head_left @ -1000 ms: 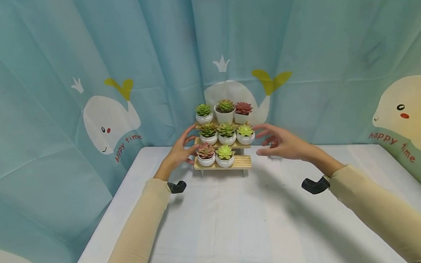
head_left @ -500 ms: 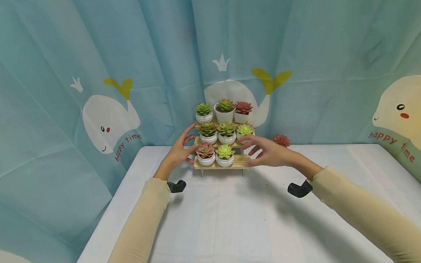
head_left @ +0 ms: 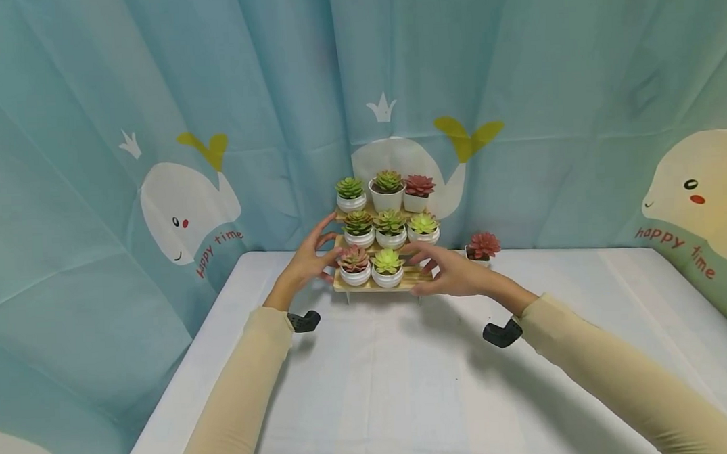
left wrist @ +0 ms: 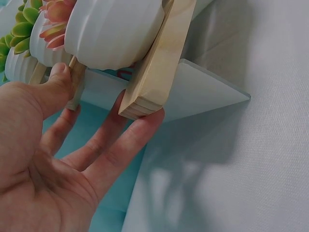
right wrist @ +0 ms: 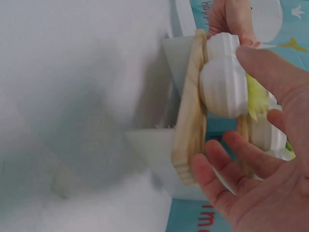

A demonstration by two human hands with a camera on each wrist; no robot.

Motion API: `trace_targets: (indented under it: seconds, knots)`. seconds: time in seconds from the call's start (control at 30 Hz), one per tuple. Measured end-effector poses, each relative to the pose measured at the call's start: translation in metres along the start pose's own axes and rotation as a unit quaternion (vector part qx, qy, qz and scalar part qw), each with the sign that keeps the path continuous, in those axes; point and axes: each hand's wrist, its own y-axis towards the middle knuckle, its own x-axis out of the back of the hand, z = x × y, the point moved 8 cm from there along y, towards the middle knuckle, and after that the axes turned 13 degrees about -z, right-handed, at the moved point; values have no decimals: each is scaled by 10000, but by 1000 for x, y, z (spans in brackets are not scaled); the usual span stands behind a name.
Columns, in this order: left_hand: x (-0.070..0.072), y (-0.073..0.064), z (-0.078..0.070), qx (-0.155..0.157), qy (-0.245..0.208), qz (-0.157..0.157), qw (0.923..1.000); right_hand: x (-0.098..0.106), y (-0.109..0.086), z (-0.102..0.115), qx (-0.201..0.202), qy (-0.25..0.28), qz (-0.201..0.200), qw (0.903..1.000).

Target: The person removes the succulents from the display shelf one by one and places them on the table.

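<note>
1. The left hand (head_left: 306, 263) is spread at the left end of the wooden tiered stand (head_left: 372, 287), which stands at the back of the white-covered table (head_left: 370, 389). One fingertip touches the end of the lowest shelf (left wrist: 149, 89), and the thumb lies close by the middle shelf.
2. The right hand (head_left: 455, 272) is spread too, thumb well apart from the fingers, around the right end of the lowest shelf. A fingertip appears to touch that end, though the blurred right wrist view leaves this unsure.
3. The top shelf carries a round pot (head_left: 352, 204) with a green succulent, a taller pot (head_left: 387, 199) with a red-tipped green one, and a squarish pot (head_left: 416, 203) with a dark red one.
4. Three round white pots on the middle shelf hold green succulents, the rightmost yellowish.
5. On the lowest shelf, the left pot (head_left: 355, 276) holds a pinkish succulent, its neighbour (head_left: 388, 279) a lime-green one.
6. Beyond the right hand, a red succulent (head_left: 484, 245) sits in a partly hidden white pot on the table.
</note>
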Motion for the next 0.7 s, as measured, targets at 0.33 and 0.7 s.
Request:
trace_targets:
  seconds: [0.33, 0.7]
  knots:
    - [0, -1, 1, 23, 33, -38, 10000, -10, 3, -7, 98, 136, -869, 9961]
    - [0, -2, 0, 43, -10, -18, 10000, -24, 6, -26, -647, 166, -1469, 9869]
